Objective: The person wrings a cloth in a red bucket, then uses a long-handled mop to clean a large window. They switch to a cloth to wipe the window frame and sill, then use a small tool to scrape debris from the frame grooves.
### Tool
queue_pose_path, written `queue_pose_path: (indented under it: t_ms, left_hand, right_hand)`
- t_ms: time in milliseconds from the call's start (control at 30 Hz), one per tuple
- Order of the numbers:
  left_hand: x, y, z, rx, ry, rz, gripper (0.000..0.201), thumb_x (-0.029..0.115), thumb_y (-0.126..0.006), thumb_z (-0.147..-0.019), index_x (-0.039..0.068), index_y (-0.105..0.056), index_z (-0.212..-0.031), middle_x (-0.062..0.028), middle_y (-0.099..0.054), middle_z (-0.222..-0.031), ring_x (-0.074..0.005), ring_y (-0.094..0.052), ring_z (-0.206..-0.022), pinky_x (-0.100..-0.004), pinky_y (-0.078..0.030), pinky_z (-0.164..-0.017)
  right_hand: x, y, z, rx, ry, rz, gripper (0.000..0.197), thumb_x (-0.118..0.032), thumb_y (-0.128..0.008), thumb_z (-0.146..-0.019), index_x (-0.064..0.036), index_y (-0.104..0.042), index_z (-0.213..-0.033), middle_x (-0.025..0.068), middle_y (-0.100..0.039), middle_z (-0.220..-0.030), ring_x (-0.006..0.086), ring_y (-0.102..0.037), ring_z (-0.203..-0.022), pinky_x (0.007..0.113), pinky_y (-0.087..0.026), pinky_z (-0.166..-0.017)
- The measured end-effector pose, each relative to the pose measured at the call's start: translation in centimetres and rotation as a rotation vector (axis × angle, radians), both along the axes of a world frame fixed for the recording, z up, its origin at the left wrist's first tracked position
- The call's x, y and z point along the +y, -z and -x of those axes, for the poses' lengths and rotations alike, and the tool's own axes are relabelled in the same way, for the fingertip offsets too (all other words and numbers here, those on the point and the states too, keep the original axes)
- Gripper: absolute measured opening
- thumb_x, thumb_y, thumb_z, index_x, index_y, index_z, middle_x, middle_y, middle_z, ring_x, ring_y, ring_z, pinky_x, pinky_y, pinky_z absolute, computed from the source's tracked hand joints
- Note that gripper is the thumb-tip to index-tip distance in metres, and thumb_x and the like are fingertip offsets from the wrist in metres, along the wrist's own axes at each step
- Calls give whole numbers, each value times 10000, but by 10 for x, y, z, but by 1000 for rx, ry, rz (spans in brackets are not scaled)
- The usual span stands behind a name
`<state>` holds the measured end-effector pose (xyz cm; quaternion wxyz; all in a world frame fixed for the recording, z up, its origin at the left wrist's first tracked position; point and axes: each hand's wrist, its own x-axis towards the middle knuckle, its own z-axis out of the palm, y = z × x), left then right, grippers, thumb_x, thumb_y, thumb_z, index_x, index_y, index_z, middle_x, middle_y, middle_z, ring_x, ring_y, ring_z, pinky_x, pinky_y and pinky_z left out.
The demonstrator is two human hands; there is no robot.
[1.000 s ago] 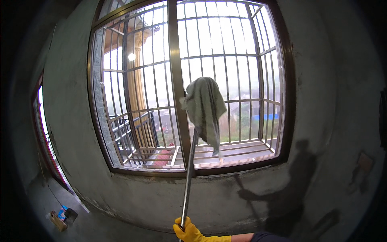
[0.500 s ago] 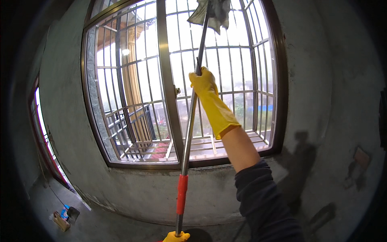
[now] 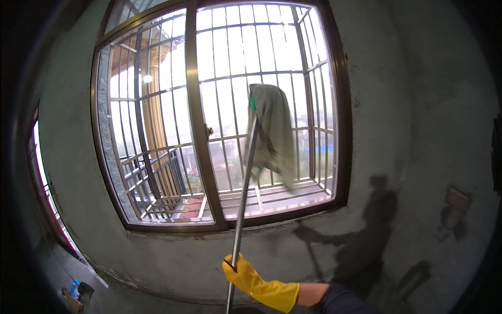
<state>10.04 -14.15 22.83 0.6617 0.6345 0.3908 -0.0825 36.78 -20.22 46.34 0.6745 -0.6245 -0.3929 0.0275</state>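
While right hand (image 3: 241, 272) grips pole (image 3: 244, 183), cloth (image 3: 273, 131) hangs above

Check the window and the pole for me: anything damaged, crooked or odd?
Nothing broken shows. The cloth hangs loosely draped over the top of the metal pole, against the right pane. The right hand, in a yellow glove, grips the pole low. Dark wet-looking stains mark the wall below the sill.

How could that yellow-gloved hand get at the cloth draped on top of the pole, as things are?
Probably not directly. The right hand grips the metal pole near its lower end, while the green cloth hangs from the far tip against the window glass. Nothing blocks the way; the pole's whole length simply separates them.
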Motion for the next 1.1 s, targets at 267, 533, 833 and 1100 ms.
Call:
queue_pose_path:
  t_ms: [267, 533, 833, 1100]
  left_hand:
    - [-6, -30, -26, -482, -38, 207, 222, 204, -632, -825, 100, -583, -635, -37, -552, -567, -206, -517, -466, -381, -413, -448]
    - [6, -174, -126, -258, 72, -433, 200, 130, -632, -789, 80, -549, -614, -20, -486, -516, -165, -465, -430, -335, -356, -396]
    - [-51, -171, -168, -216, 196, -335, 213, 192, -599, -843, 79, -548, -670, -49, -501, -537, -197, -503, -421, -342, -427, -416]
    - [-78, -247, -184, -287, 280, -328, 259, 296, -609, -835, 62, -605, -725, -62, -562, -581, -219, -542, -463, -377, -439, -476]
  right_hand:
    - [33, -248, -82, -266, 223, 124, 416, -313, -544, -912, -23, -468, -1200, 206, -649, -882, 345, -650, -776, 477, -503, -700]
    - [-2, -298, -134, -168, 451, 101, 347, -278, -575, -874, 4, -543, -1074, 211, -670, -927, 381, -666, -886, 434, -543, -784]
    - [-53, -296, -164, -72, 515, 19, 145, -180, -553, -889, -42, -571, -929, 81, -601, -646, 174, -620, -533, 307, -461, -459]
    - [-124, -317, -211, -190, 783, 43, 221, -151, -558, -847, 41, -601, -947, 138, -636, -673, 214, -653, -570, 295, -498, -526]
